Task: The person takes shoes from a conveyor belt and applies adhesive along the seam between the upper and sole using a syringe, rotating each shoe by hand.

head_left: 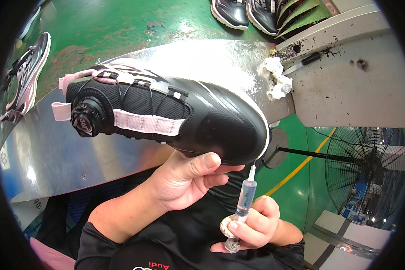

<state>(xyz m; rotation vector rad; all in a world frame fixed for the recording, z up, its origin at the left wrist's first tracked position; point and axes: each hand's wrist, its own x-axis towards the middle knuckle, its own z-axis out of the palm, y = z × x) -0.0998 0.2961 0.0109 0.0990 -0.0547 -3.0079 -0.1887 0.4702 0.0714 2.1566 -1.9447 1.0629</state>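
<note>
A black shoe (222, 121) with pale pink straps, a white sole edge and a round dial (86, 119) is held up above the metal tabletop, toe pointing right. My left hand (184, 180) grips it from beneath near the forefoot, thumb on the side; the fingers behind are partly hidden. In my right hand (256, 225) is a clear syringe (246, 198), part-filled with clear liquid and pointing up. Its tip meets or almost meets the seam between upper and sole at the toe. Something whitish wraps my right hand's finger by the plunger.
Another pink-and-black shoe (29, 76) lies at the left, and a dark pair (247, 15) stands at the far side. Crumpled white tissue (279, 81) and a dark-handled tool (303, 63) rest by a grey machine panel (351, 90). A caged fan (364, 175) is at right.
</note>
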